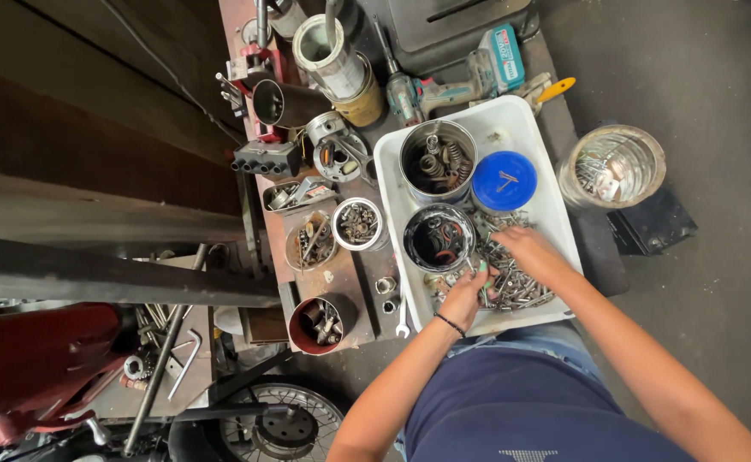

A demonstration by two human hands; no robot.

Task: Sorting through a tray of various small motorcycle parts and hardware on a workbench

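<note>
I am looking straight down at a rust-brown metal workbench (341, 287) in a workshop with a grey concrete floor (718, 299). At far left, a spoked motorcycle wheel (283, 421) is lying on the ground. On the bench, several round tins of bolts are standing, among them a dark red tin (315, 326). Further right, a white rectangular plastic tray (525, 128) is sitting with two steel cans, a round blue lid (504, 180) and a loose pile of silver screws and bolts (505, 272). My left hand (467, 291) is curling loosely into the pile, fingers half bent; I cannot tell whether it is gripping anything. My right hand (525, 249) is resting flat on the pile, fingers spread narrowly. A glass jar (611, 168) is standing at far right.
</note>
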